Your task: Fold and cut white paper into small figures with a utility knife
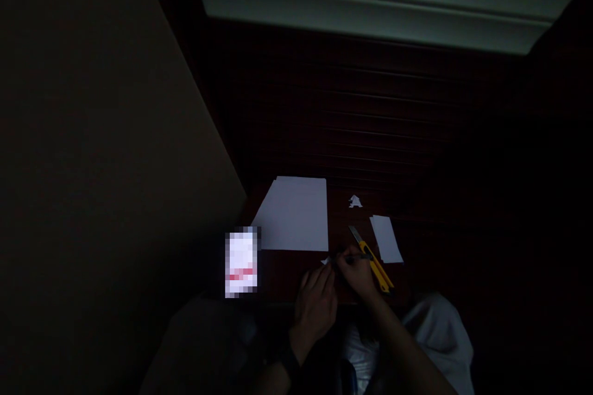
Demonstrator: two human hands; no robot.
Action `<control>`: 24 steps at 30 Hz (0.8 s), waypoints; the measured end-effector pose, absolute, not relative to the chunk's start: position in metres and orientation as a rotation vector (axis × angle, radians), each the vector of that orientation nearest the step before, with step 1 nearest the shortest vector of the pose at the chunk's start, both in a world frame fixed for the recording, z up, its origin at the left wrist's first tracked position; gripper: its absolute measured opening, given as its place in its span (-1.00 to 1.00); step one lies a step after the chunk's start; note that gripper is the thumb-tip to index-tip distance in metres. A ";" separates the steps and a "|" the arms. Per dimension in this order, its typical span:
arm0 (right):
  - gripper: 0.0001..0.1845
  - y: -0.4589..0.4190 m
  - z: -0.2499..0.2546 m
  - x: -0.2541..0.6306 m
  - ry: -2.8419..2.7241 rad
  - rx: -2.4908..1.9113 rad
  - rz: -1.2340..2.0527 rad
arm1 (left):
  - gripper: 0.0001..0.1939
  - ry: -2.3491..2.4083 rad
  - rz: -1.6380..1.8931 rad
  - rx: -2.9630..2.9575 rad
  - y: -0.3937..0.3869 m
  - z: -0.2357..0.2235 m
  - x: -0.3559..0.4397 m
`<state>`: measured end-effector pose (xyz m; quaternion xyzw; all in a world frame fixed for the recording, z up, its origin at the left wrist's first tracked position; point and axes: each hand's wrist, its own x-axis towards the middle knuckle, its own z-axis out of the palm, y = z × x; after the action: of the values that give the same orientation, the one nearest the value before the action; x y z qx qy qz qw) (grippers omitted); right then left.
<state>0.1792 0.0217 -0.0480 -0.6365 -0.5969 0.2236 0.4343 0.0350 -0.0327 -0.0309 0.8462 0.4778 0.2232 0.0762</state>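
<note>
My right hand (356,273) is closed around a thin dark pen (360,257), its tip end pointing left toward a small white piece of paper (325,261). My left hand (317,301) lies with fingers stretched out flat on the table, fingertips at that small paper and partly covering it. Just right of my right hand lies a yellow utility knife (380,273) with its blade out, pointing away from me. Farther back sits a small folded paper figure (355,201). The scene is dim, so marks on the small paper cannot be made out.
Large white sheets (296,216) lie at the table's back left. Narrower white paper strips (388,239) are at the right edge. A pixelated bright rectangle (241,262) covers something at the left. A pale wall (92,166) borders the left; dark slatted panelling (333,111) stands behind the table.
</note>
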 end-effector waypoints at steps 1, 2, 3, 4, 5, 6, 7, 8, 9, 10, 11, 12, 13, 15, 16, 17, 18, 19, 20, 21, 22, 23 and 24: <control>-0.82 0.022 -0.048 0.179 -1.482 -1.584 0.559 | -0.58 1.431 0.670 2.537 -0.033 -0.031 0.035; -0.82 0.022 -0.048 0.179 -1.479 -1.582 0.564 | -0.58 1.432 0.673 2.537 -0.033 -0.031 0.035; -0.81 0.022 -0.048 0.179 -1.477 -1.581 0.565 | -0.58 1.433 0.678 2.539 -0.032 -0.031 0.035; -0.81 0.021 -0.048 0.179 -1.476 -1.582 0.563 | -0.57 1.436 0.682 2.540 -0.032 -0.032 0.035; -0.81 0.021 -0.047 0.178 -1.474 -1.585 0.555 | -0.57 1.442 0.684 2.541 -0.032 -0.032 0.035; -0.81 0.021 -0.047 0.178 -1.477 -1.589 0.548 | -0.57 1.447 0.682 2.543 -0.032 -0.032 0.035; -0.81 0.021 -0.046 0.178 -1.481 -1.594 0.542 | -0.57 1.449 0.675 2.544 -0.032 -0.033 0.035; -0.81 0.021 -0.046 0.178 -1.483 -1.597 0.537 | -0.58 1.448 0.666 2.546 -0.032 -0.033 0.035; -0.80 0.021 -0.046 0.179 -1.486 -1.597 0.537 | -0.58 1.448 0.658 2.547 -0.032 -0.033 0.035; -0.80 0.021 -0.046 0.179 -1.490 -1.596 0.539 | -0.58 1.448 0.651 2.546 -0.032 -0.033 0.035; -0.80 0.021 -0.046 0.179 -1.494 -1.594 0.541 | -0.58 1.446 0.645 2.546 -0.032 -0.033 0.034; -0.80 0.021 -0.046 0.179 -1.496 -1.595 0.543 | -0.57 1.447 0.640 2.545 -0.032 -0.033 0.034; -0.81 0.021 -0.046 0.179 -1.495 -1.598 0.543 | -0.57 1.447 0.639 2.544 -0.032 -0.033 0.034; -0.81 0.021 -0.047 0.179 -1.495 -1.602 0.543 | -0.57 1.445 0.648 2.546 -0.032 -0.033 0.034; -0.81 0.021 -0.047 0.179 -1.491 -1.604 0.541 | -0.57 1.441 0.655 2.549 -0.032 -0.033 0.034; -0.81 0.021 -0.048 0.179 -1.487 -1.604 0.539 | -0.57 1.439 0.664 2.551 -0.032 -0.034 0.034; -0.81 0.022 -0.048 0.179 -1.483 -1.604 0.538 | -0.56 1.436 0.672 2.553 -0.032 -0.034 0.034; -0.80 0.022 -0.048 0.179 -1.477 -1.602 0.538 | -0.56 1.432 0.675 2.554 -0.032 -0.034 0.034; -0.80 0.022 -0.049 0.179 -1.465 -1.599 0.544 | -0.56 1.431 0.675 2.554 -0.033 -0.034 0.034; -0.80 0.023 -0.049 0.180 -1.443 -1.596 0.556 | -0.55 1.432 0.672 2.553 -0.033 -0.033 0.034; -0.80 0.023 -0.049 0.180 -1.416 -1.592 0.573 | -0.55 1.434 0.667 2.552 -0.033 -0.033 0.034; -0.80 0.023 -0.049 0.181 -1.385 -1.588 0.591 | -0.54 1.440 0.664 2.551 -0.033 -0.033 0.035; -0.80 0.024 -0.049 0.182 -1.355 -1.586 0.605 | -0.53 1.449 0.660 2.548 -0.033 -0.033 0.035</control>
<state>0.1819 0.0237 -0.0492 -0.6459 -0.5520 0.2466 0.4661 0.0346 -0.0332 -0.0333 0.8460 0.4812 0.2193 0.0683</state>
